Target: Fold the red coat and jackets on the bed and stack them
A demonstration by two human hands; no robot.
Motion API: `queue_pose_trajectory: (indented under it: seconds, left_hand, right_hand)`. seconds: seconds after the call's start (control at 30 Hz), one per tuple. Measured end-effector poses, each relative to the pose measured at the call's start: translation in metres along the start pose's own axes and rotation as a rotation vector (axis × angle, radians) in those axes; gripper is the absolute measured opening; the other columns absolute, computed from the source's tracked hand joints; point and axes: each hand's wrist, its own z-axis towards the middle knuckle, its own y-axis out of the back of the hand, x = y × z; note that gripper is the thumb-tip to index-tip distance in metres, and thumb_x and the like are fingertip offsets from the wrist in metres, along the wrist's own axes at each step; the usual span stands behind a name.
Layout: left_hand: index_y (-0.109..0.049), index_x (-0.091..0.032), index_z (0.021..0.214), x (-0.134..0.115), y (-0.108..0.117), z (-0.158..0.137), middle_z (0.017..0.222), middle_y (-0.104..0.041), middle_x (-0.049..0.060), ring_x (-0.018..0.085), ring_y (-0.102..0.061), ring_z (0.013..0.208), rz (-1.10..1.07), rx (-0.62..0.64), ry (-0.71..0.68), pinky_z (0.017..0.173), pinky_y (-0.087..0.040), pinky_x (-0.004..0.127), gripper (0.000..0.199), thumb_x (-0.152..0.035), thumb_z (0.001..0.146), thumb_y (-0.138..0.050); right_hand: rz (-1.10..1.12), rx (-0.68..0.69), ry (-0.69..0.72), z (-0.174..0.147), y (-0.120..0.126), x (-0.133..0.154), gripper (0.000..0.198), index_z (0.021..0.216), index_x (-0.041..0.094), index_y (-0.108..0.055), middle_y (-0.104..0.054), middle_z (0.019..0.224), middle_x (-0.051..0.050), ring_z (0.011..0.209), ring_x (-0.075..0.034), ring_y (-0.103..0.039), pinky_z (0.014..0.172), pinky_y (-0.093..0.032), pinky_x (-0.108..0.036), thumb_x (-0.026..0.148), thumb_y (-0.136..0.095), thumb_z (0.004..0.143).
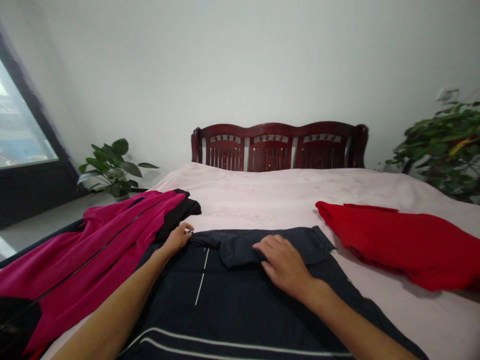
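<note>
White-striped navy garment [240, 295], partly folded, left fingers [183, 230] pinching its edge, right fingers [267, 245] loosely spread

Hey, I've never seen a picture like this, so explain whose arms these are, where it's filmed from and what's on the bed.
There's no machine here. One camera, worn on a person's head, looks forward and down at their bare hands. On the pale pink sheet lie a magenta-and-black jacket at left, a navy garment with white lines in the middle, and a red garment at right. The left hand pinches the navy one's far edge; the right hand lies over its folded part, grip unclear.
</note>
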Motion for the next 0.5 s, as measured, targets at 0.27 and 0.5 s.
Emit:
queue_pose_trajectory:
  seconds: [0.27,0.5]
  left_hand:
    - [-0.067,-0.018,0.098,-0.005,0.004,0.003,0.068,-0.064,-0.002,0.015,-0.062,0.067,0.126,0.015,-0.026,0.068,-0.045,0.022,0.021,-0.013,0.081,-0.056]
    - [-0.071,-0.019,0.097,-0.020,0.002,0.006,0.095,-0.073,0.007,0.020,-0.068,0.093,0.281,0.009,-0.045,0.085,-0.049,0.027,0.023,-0.010,0.084,-0.054]
  right_hand:
    - [-0.124,0.207,0.150,0.052,-0.048,0.061,0.027,0.100,0.019,-0.070,-0.065,0.102,-0.009,0.097,-0.021,-0.057,0.081,-0.046,-0.033,0.014,-0.044,0.096]
    - [0.266,0.251,0.119,0.026,-0.057,0.060,0.029,0.116,0.024,-0.072,-0.070,0.106,-0.006,0.101,-0.020,-0.063,0.089,-0.048,-0.029,0.023,-0.057,0.091]
